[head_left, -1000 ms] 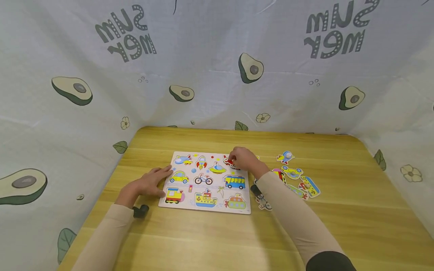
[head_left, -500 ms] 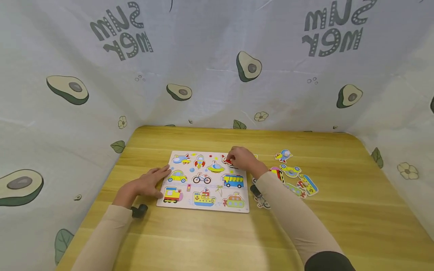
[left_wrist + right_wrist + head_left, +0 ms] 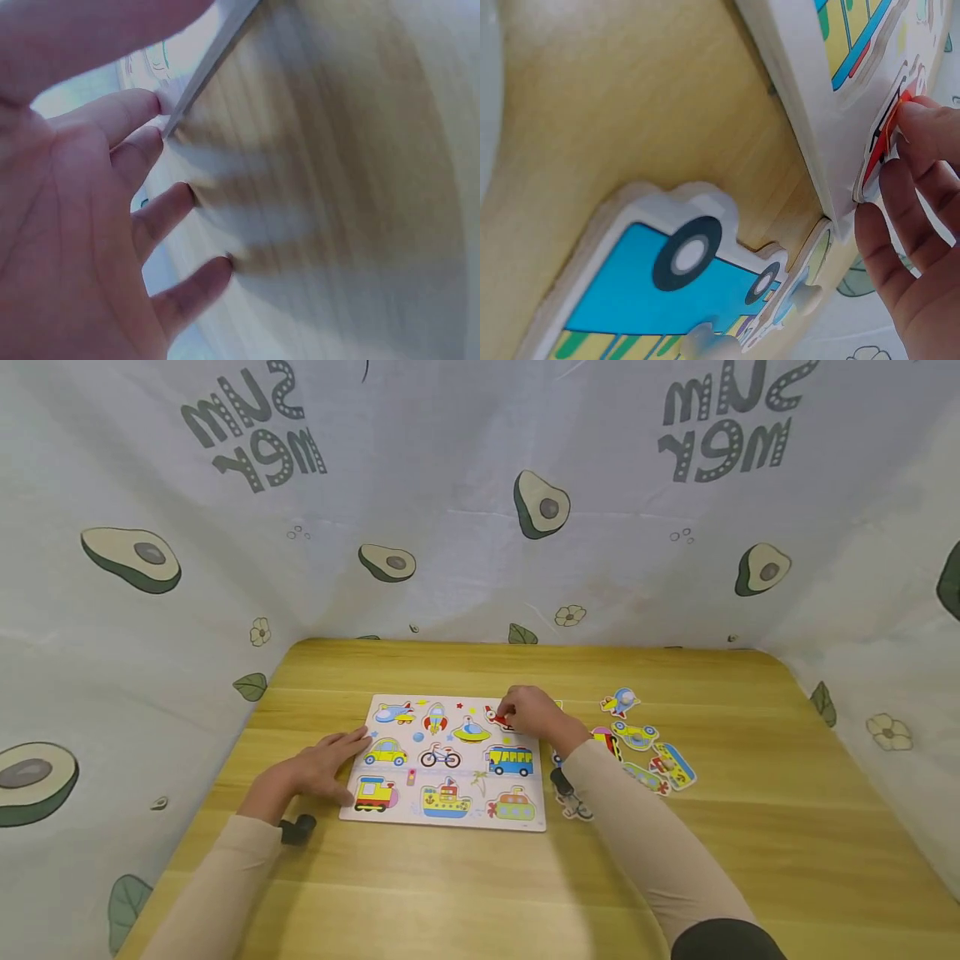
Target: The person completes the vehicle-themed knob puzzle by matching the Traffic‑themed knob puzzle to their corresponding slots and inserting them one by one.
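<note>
My right hand [image 3: 528, 710] pinches a red helicopter puzzle piece [image 3: 891, 135] at the far right corner of a white vehicle puzzle board [image 3: 478, 818]. In the right wrist view the thumb and fingertips are on the piece, which lies at or just above the board; whether it sits in its recess I cannot tell. My left hand [image 3: 318, 768] rests at the board's left edge with fingers spread and fairly straight. In the left wrist view some fingertips touch the board's edge and others the wood beside it.
Right of the board lie loose knobbed pieces: an airplane [image 3: 620, 702], a car [image 3: 634, 736], a ship [image 3: 673, 766], a submarine [image 3: 647, 778], a train [image 3: 606, 741] and a bicycle [image 3: 576, 807]. A bus piece [image 3: 630, 285] lies close by. A white curtain [image 3: 450, 510] surrounds the wooden table [image 3: 450, 893].
The head view has shifted slightly, so everything appears a little further left. Both hands stay in place on the board, the right still pinching the helicopter piece.
</note>
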The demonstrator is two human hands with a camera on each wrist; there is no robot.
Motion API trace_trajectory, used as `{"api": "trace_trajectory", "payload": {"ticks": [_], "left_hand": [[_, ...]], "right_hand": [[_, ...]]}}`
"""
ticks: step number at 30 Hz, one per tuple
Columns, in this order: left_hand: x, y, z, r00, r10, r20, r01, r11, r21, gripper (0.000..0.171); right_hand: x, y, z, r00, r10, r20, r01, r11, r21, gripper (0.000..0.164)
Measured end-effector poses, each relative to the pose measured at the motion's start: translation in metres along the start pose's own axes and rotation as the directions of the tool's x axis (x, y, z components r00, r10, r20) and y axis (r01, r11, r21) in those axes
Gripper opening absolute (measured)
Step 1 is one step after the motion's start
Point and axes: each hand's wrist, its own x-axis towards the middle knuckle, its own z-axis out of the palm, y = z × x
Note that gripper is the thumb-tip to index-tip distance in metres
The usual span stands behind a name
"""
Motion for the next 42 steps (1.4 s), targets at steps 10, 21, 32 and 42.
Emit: {"api": "trace_trajectory", "payload": {"ticks": [10,21,32,42], "left_hand": [[0.002,-0.001,-0.003,1.0,-0.004,0.014,0.004,0.999,0.036,0.097],[-0.001,-0.008,-0.001,0.999,0.036,-0.003,-0.036,0.998,0.048,0.1],[0.008,0.003,-0.004,1.0,-0.028,-0.011,0.029,0.998,0.05,0.101],[0.004,0.005,-0.004,0.999,-0.049,-0.001,0.049,0.998,0.026,0.102]], "right_hand": [[-0.001,0.003,0.003,1.0,0.002,0.017,-0.002,1.0,0.02,0.022],[-0.001,0.003,0.0,0.999,0.026,0.024,-0.028,0.998,0.057,0.023],[-0.004,0.009,-0.005,0.997,0.051,0.051,-0.053,0.998,0.042,0.024],[-0.015,0.033,-0.029,0.999,0.034,0.025,-0.037,0.99,0.133,0.044]]}}
